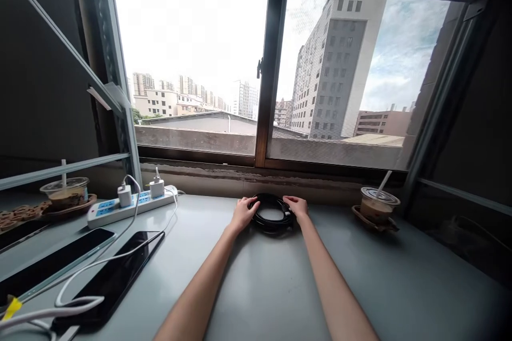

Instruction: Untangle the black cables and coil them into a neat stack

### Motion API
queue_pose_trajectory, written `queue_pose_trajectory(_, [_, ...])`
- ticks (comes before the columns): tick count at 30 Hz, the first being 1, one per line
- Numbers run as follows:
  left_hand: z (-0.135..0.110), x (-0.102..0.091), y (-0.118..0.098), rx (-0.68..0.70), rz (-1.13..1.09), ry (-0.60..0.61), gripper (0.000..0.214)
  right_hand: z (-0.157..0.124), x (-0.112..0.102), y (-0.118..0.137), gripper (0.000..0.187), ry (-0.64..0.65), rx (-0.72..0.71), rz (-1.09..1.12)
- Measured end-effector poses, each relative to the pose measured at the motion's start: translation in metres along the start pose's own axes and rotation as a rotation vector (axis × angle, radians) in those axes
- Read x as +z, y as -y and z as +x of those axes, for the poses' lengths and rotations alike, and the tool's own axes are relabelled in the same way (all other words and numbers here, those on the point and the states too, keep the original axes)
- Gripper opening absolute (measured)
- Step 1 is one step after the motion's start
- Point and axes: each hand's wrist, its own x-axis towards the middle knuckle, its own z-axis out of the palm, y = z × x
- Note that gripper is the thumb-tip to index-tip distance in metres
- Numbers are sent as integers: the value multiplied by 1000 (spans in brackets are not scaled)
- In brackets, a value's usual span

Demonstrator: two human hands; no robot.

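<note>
A coil of black cable [272,219] lies on the grey table [280,282] close to the window sill. My left hand [242,212] grips the coil's left side with its fingers curled over the loops. On the coil's right side rests my right hand [296,206], fingers bent over the top of it. Both arms reach straight out across the table.
A white power strip [132,206] with two chargers sits at the left, white cables trailing to two dark phones or tablets [116,272]. An iced drink with a straw [375,206] stands at the right, another cup [66,193] at far left. A metal shelf frame [120,101] flanks the window.
</note>
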Motion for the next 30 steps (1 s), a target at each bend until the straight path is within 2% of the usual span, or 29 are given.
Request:
queue_pose_trajectory(4, [-12,-8,2,85,-43,-71,31,-1,-16,-19,31,-37,6,-63])
queue_pose_trajectory(9, [-17,-10,-6,113,-32,-162,26,-16,-38,-38,27,-22,-5,-261])
queue_pose_trajectory(15, [-15,-6,-5,89,-18,-196,23,-34,-27,-33,29,-55,-36,-484])
queue_pose_trajectory(23, [-20,-11,-1,38,0,-250,48,-43,-28,-31,30,-74,-77,-546])
queue_pose_trajectory(30, [-26,-7,-8,128,110,-153,38,-47,-28,-32,31,-81,-77,-541])
